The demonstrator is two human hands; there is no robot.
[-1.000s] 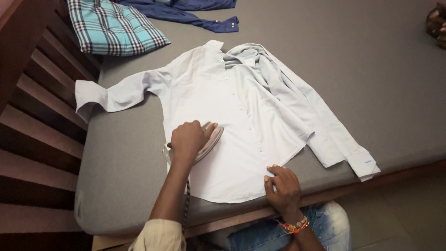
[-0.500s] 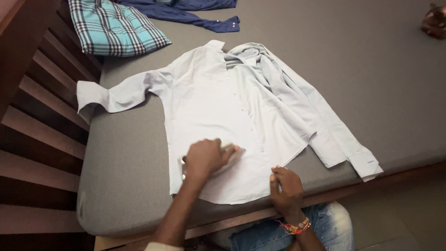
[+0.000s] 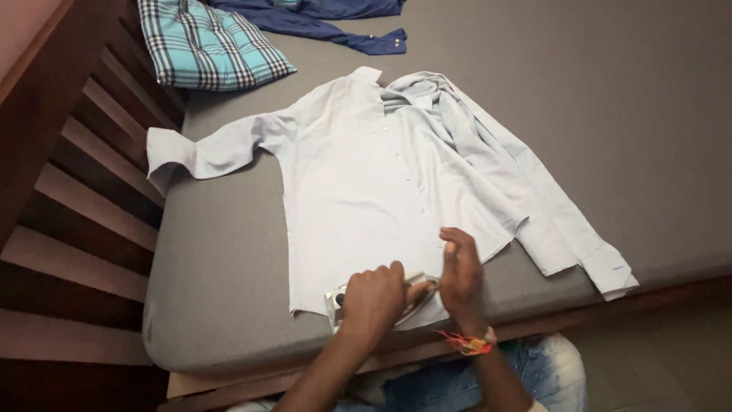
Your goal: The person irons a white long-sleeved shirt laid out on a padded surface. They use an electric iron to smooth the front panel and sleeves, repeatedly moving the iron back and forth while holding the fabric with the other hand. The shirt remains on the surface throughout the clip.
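In the head view, the left hand (image 3: pixel 372 299) is gripping the handle of a clothes iron (image 3: pixel 385 296), closed around it, and the iron is sitting on the bottom hem of a pale blue shirt (image 3: pixel 366 183) that is lying spread, buttoned front up, on a grey mattress (image 3: pixel 595 99) near its front edge. The right hand (image 3: pixel 460 276) is resting just beside the iron's tip with fingers loosely extended onto the shirt fabric, grasping nothing, while a checked teal cushion (image 3: pixel 210 42) and a dark blue garment (image 3: pixel 320 23) are lying well apart at the far side.
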